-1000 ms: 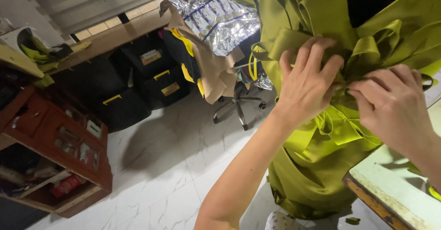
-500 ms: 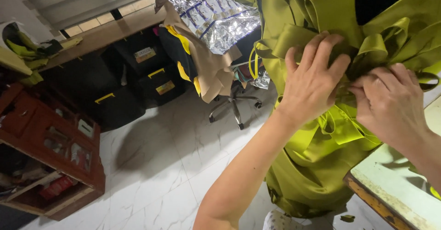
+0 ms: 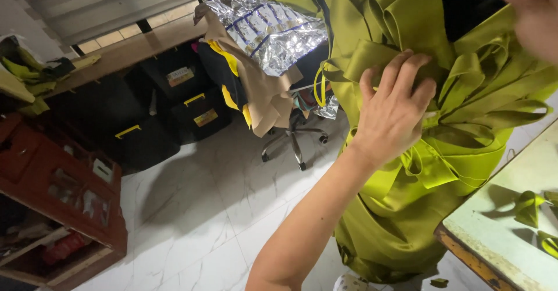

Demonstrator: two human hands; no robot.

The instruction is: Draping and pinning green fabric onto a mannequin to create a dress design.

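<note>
Fabric gripped by left hand | right hand possibly free, cropped at edge

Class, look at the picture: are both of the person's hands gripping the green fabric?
No: only the left hand grips the green fabric; the right hand is lifted clear.
</note>
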